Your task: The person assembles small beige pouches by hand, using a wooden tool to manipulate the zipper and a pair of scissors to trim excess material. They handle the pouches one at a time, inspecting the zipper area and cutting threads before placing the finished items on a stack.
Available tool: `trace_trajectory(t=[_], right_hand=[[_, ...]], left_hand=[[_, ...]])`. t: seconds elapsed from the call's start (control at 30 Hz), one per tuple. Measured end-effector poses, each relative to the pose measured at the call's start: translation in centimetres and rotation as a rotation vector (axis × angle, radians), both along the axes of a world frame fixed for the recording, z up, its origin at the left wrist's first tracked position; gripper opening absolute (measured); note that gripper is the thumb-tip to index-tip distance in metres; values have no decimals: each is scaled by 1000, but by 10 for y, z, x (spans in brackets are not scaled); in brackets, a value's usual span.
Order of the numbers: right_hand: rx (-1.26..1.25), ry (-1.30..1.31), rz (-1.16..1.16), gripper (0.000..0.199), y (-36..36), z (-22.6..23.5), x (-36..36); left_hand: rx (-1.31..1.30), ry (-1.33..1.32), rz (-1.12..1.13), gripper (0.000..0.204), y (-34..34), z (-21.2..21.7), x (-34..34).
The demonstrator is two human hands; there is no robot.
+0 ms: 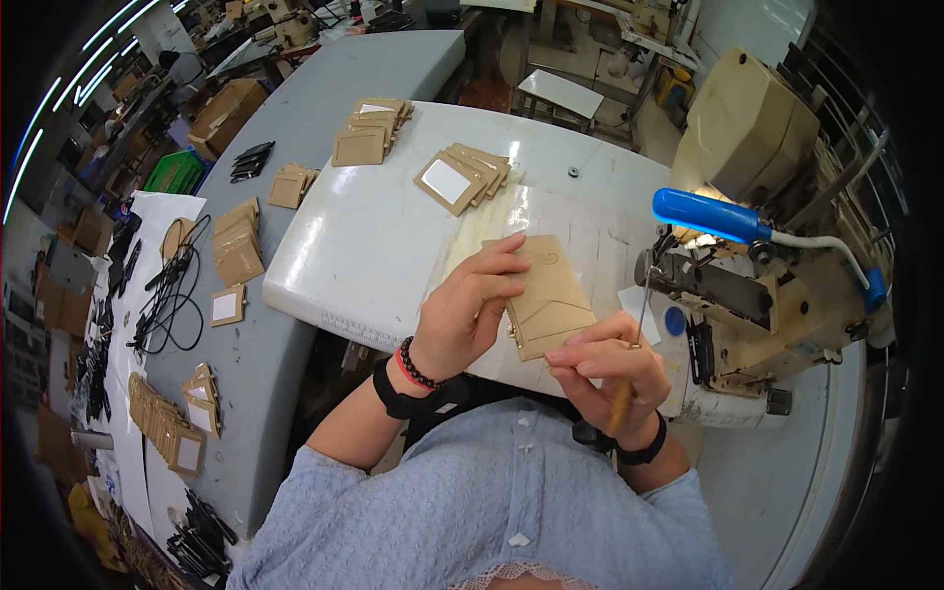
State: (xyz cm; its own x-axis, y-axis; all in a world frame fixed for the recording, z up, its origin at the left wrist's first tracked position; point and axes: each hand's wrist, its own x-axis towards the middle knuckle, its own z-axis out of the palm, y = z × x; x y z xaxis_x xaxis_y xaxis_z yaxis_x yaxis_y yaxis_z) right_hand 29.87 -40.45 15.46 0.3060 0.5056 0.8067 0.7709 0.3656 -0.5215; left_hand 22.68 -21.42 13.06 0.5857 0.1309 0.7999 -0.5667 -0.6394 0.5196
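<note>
Panel (553, 287): seemingly unfinished
Left hand (468, 303): gripping panel
Right hand (621, 372): pinching panel, holding awl (620, 407)
Stack (449, 181): completion unclear

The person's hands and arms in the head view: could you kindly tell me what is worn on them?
The left hand and right hand are ungloved. The left wrist wears a dark beaded bracelet, a red band and a black strap; the right wrist, another black strap. The light blue sleeves are textured.

Your piece (551, 285) is tan, your tool (620, 407) brown-handled, your shirt (492, 482) pale blue, the bench (364, 231) white and the machine (752, 123) cream.
</note>
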Motion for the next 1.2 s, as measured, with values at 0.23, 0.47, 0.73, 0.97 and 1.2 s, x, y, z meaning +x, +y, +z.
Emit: trace_trajectory(t=[0.23, 0.47, 0.73, 0.97, 1.2], right_hand=[[43, 18, -45, 33, -19, 1, 5], [-140, 103, -282, 25, -79, -22, 24], [-468, -117, -671, 20, -136, -83, 31], [-512, -151, -794, 22, -152, -111, 31], [-474, -99, -763, 20, -152, -119, 33]], left_hand=[[85, -61, -155, 26, 8, 7, 25], [58, -134, -246, 30, 6, 10, 38], [76, -133, -340, 31, 5, 6, 49], [153, -158, -424, 37, 3, 14, 62], [168, -158, -446, 42, 2, 19, 70]])
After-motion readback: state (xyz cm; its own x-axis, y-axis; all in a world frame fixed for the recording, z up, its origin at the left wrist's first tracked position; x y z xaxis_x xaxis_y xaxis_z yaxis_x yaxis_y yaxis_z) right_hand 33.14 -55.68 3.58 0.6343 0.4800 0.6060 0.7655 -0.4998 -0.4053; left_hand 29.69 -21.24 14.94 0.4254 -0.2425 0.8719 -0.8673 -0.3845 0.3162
